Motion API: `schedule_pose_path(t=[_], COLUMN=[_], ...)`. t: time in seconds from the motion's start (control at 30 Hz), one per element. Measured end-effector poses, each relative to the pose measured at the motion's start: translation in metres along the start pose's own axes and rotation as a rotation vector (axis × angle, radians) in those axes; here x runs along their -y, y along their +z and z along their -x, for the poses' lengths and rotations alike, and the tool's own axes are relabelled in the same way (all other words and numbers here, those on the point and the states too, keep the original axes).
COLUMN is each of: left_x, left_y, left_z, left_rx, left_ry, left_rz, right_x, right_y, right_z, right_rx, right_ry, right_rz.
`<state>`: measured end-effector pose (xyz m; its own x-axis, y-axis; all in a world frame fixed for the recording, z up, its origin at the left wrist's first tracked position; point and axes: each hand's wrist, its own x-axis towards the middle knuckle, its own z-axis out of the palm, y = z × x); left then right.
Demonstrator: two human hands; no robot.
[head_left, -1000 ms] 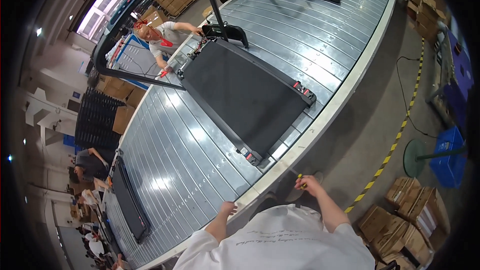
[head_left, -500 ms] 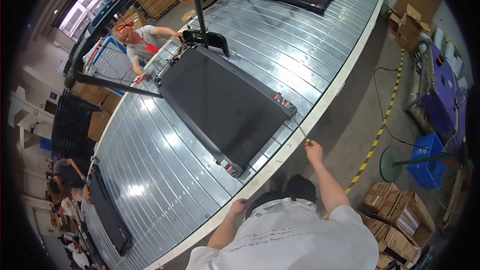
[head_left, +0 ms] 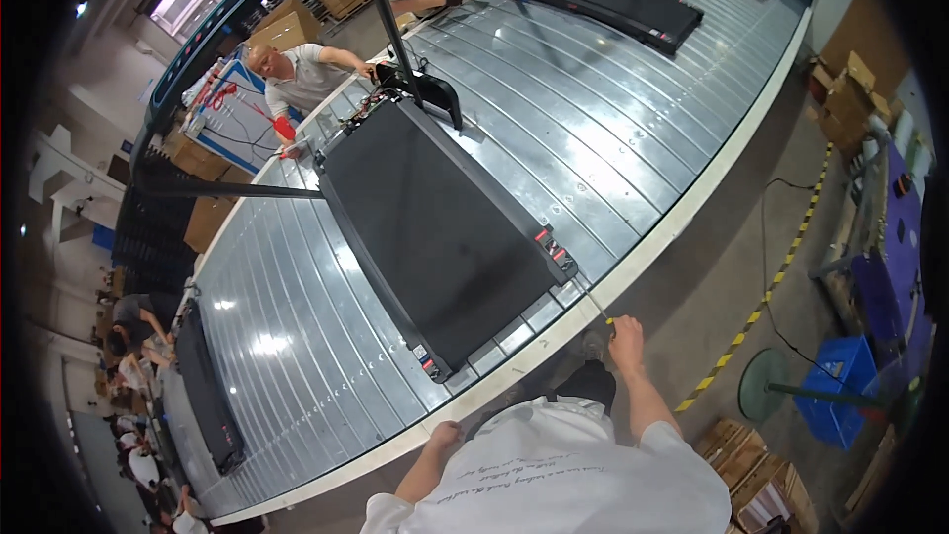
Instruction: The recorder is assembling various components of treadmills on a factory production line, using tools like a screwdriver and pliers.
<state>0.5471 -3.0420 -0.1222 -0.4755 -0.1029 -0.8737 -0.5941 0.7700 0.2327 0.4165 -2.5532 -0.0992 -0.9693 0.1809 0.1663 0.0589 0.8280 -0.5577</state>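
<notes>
Handrail frame (head_left: 227,190): beyond and left of my left hand (head_left: 448,433); I judge it could wobble if loosely joined and the co-worker (head_left: 301,79) across the line bumps it.
Near treadmill (head_left: 435,227): flat on the slatted metal line (head_left: 297,336), ahead of both hands; a hard sideways push could shift it, or a slipping tip could scratch its black deck.
Left hand: fingers loosely curled, just beside the white rail (head_left: 542,344); I cannot tell whether it touches or holds anything. Leaning in could knock my knuckles.
Right end cap (head_left: 556,252): ahead-left of my right hand (head_left: 626,338); a badly angled blade could mark it.
Screwdriver (head_left: 610,321): yellow-and-black handle gripped in my right hand, shaft pointing ahead-left toward that corner; I cannot tell whether the tip touches. A weak grip could let it skid.
Black cable (head_left: 764,237): right of my right hand, on the floor; stepping that way could snag a foot.
Treadmill count: four dark decks, one well left of my left hand, the near one, two far ahead of my right hand.
End cap count: two at the near end, left and right.
Screwdriver count: one.
Striped floor tape (head_left: 755,316): one, right of my right hand.
Round green base (head_left: 761,386): one, farther right.
Blue crate (head_left: 835,405): one, beyond that.
</notes>
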Motion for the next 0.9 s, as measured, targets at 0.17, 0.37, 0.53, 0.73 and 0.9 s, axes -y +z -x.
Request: schedule_pose_path(t=[0.17, 0.37, 0.53, 0.73, 0.9], left_x=[-0.146, -0.159, -0.113, 0.026, 0.056], left_y=[0.035, 0.020, 0.028, 0.055, 0.045], left_z=[0.005, 0.009, 0.030, 0.040, 0.054], left_rx=[-0.062, -0.242, -0.234, -0.201, -0.069], left_ry=[0.284, 0.222, 0.059, 0.096, 0.028], left_rz=[-0.190, 0.184, 0.143, -0.024, -0.008], right_x=[-0.081, -0.085, -0.097, -0.038, -0.027], right_y=[-0.002, -0.038, -0.016, -0.035, -0.019], right_z=[-0.043, -0.074, -0.050, -0.033, -0.011], right_rx=[0.110, 0.094, 0.247, 0.100, 0.095], right_ry=[0.111, -0.078, 0.300, -0.015, -0.077], right_rz=[-0.219, -0.114, -0.508, -0.094, 0.004])
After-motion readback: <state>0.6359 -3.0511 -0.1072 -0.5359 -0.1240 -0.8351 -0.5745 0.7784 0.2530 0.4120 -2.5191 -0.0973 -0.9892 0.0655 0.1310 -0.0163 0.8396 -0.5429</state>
